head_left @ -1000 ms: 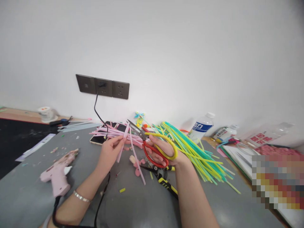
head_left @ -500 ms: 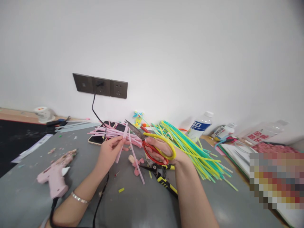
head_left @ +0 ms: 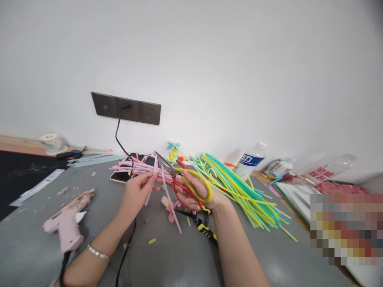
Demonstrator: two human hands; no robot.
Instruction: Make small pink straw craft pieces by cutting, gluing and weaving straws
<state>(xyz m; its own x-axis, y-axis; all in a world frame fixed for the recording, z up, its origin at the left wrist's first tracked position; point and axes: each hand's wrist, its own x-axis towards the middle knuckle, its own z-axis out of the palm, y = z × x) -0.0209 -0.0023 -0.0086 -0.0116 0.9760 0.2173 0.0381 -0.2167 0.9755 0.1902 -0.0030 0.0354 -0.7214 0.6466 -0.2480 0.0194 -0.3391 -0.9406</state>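
Observation:
My left hand pinches a pink pipe cleaner between thumb and fingers, one end standing up and the other hanging below. In my right hand is a pair of scissors with one red and one yellow handle, fingers through the loops. The blades are slightly apart and point up and left, close beside the top of that stem. Another pink strand slants down between my hands. Behind them lies a pile of pink pipe cleaners across a phone.
Left lies a pink glue gun with its cord. Under my right wrist are yellow-black pliers, near small pink pieces. Green and yellow pipe cleaners spread to the right, before a bottle. A power socket is on the wall.
My right hand and the scissors have moved left and slightly down, with the blades nearer the pinched pipe cleaner. My left hand has shifted slightly left and keeps its pinch.

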